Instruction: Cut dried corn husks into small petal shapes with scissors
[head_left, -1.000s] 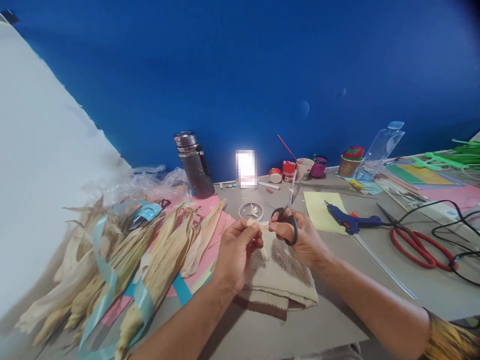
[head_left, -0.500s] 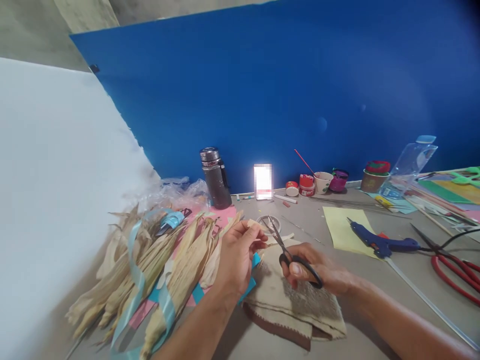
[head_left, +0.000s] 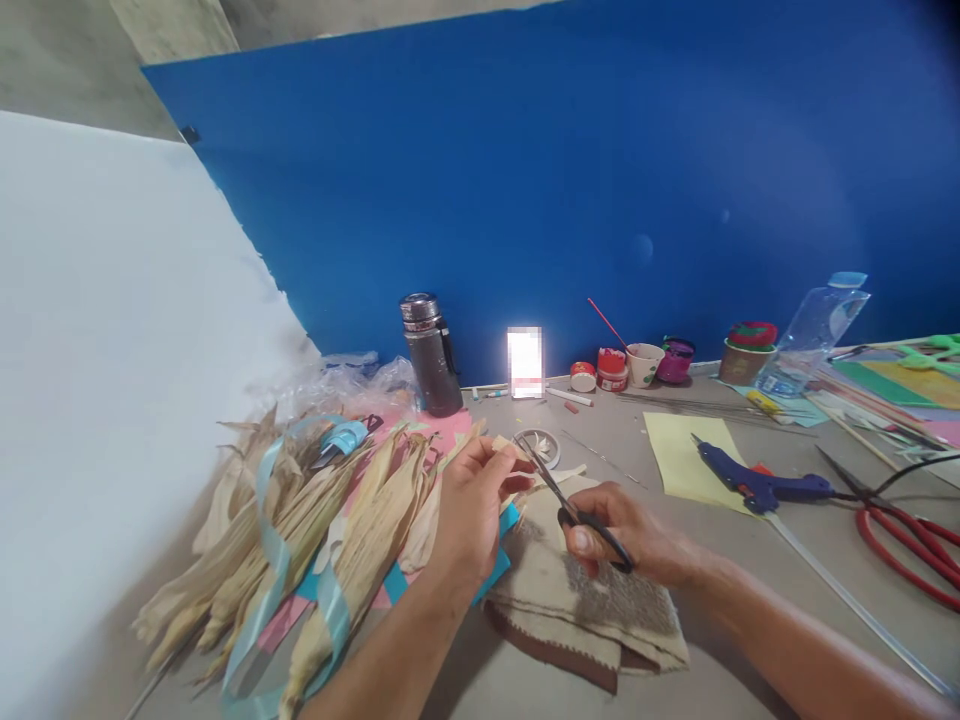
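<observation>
My left hand (head_left: 474,500) pinches a small pale piece of corn husk (head_left: 504,447) near the middle of the view. Black-handled scissors (head_left: 559,492) are in my right hand (head_left: 626,535), their blades nearly together and their tips at the husk piece. Beneath both hands lies a folded beige and brown cloth (head_left: 592,630). Just behind the blades is a roll of tape (head_left: 541,450) with small pale scraps inside its ring. Dried corn husks (head_left: 382,520) are heaped left of my left hand, with a light blue ribbon (head_left: 271,520) across them.
A dark flask (head_left: 433,360) and a bright, blurred-out screen (head_left: 526,362) stand at the back. Paint jars (head_left: 613,370) and a paper cup (head_left: 645,366) are beside them. On the right lie a blue glue gun (head_left: 757,485), red-handled scissors (head_left: 904,530) and a plastic bottle (head_left: 817,325).
The scissors' blades have closed from apart to nearly together, their tips now at the husk piece. My right hand has shifted slightly left. My left hand has barely moved.
</observation>
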